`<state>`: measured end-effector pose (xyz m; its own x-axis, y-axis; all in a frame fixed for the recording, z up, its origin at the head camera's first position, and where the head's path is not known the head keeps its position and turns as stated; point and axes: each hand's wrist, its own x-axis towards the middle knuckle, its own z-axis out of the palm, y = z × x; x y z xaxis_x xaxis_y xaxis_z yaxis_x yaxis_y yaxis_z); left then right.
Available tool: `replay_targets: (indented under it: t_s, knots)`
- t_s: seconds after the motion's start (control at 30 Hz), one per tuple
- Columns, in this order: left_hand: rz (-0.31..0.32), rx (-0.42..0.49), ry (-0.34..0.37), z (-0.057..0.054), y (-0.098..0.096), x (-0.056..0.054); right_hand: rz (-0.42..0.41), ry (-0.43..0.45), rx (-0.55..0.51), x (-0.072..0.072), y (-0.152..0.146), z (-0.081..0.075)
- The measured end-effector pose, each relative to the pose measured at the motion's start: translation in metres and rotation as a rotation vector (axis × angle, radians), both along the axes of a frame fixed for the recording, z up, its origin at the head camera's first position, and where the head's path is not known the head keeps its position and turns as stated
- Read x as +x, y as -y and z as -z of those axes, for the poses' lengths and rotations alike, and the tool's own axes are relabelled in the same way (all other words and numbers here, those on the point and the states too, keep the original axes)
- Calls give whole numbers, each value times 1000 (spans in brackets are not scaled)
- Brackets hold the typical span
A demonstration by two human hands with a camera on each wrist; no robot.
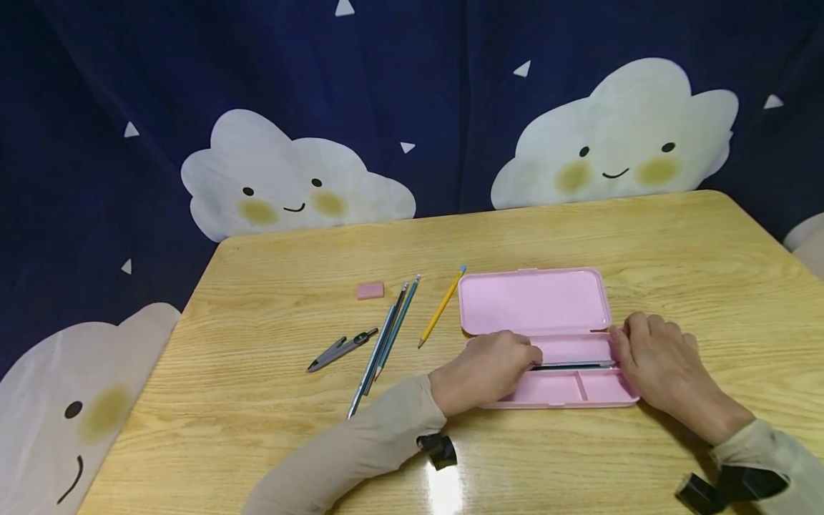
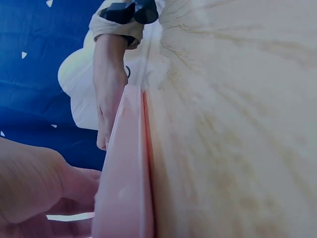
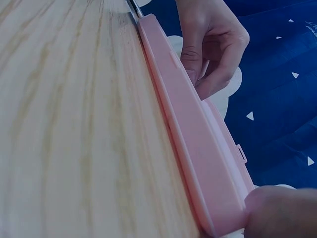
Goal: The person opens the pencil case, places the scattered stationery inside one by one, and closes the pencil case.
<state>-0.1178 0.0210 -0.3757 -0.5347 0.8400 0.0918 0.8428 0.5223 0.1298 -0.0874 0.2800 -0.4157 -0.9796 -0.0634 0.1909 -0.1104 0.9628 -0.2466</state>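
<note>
A pink pencil case [image 1: 534, 300] lies open, its lid folded back and its tray facing up. Along the tray lies a dark pencil [image 1: 573, 367], its left end running in under the left hand. The left hand [image 1: 492, 365] reaches over the left part of the tray, with thumb and fingers curled at that end. At the tray's right end, the right hand [image 1: 666, 365] grips the case, its thumb near the pencil's other end. The right wrist view shows the left hand [image 3: 210, 49] with bent fingers behind the front wall of the case [image 3: 188, 129].
Left of the case lie a yellow pencil [image 1: 442, 307], several dark and blue pencils [image 1: 386, 340], a grey compass [image 1: 341, 349] and a pink eraser [image 1: 370, 290]. A divider [image 1: 581, 386] splits the tray's front part. A dark blue cloud-print curtain [image 1: 450, 107] hangs behind the table.
</note>
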Motion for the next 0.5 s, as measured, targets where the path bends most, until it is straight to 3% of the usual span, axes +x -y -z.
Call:
replay_targets:
  t_s: [0.23,0.5]
  knots:
    - [12,-41,-26,2,0,1,8,20,-6,0,2,-1]
    - [5,25,-3,-4,4,-3,6,19,1,0,2,-2]
